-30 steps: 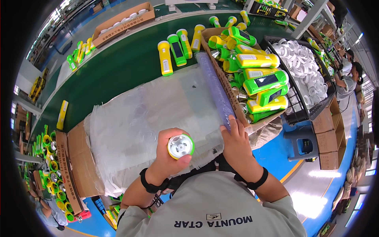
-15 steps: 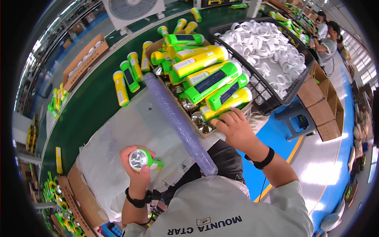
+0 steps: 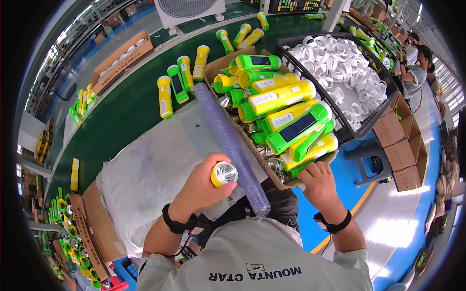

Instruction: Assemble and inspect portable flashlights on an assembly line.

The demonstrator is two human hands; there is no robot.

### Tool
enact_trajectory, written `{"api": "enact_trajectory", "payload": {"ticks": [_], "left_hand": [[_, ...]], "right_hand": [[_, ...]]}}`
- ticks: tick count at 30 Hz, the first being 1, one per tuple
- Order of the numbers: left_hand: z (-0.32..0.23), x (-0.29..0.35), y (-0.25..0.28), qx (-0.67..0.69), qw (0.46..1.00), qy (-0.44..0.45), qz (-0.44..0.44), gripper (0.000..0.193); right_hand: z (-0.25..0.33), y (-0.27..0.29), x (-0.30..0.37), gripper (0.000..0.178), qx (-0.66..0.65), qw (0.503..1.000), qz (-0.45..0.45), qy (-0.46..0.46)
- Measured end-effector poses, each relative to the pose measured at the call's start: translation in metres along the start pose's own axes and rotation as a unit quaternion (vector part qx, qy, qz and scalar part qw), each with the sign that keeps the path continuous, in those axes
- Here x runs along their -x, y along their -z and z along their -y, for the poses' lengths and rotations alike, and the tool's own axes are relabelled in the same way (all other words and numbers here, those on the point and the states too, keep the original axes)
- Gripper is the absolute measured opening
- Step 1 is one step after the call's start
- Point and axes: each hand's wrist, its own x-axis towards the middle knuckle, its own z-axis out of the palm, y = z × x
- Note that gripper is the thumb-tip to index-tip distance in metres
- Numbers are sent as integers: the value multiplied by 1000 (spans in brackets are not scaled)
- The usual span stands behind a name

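The flashlight sits in the left hand, left of the near end of the cardboard box, with its silver cup facing up and the fingers and thumb closed around its yellow head. It looks like hard, stiff plastic, probably light enough for one hand and a little slippery where smooth; the shiny cup seems the part easiest to smudge or scratch, so the best hold is round the outside of the head or along the barrel. The right hand is at the box's near right corner, fingers bent in against the lowest flashlights; whether it grips one or only touches, I cannot tell. The box is heaped above its rim with yellow and green flashlights, some showing dark panels like the green one on top, while silver cups peek out along its left wall. Right of the box, a black crate holds a loose heap of white rings, which look light. Along the box's left side lies a purple plastic-wrapped roll, and beyond that a pale sheet covers part of the green worktop. Four more flashlights, including a yellow one, lie left of the box's far end.
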Motion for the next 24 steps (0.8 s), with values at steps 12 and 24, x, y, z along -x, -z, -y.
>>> {"api": "enact_trajectory", "payload": {"ticks": [12, 24], "left_hand": [[32, -57, -3, 115, 981, 158, 10, 27], [29, -53, -11, 183, 973, 121, 67, 26]], "right_hand": [[1, 6, -5, 21, -81, 993, -47, -73], [8, 10, 28, 22, -50, 996, -23, -72]]}}
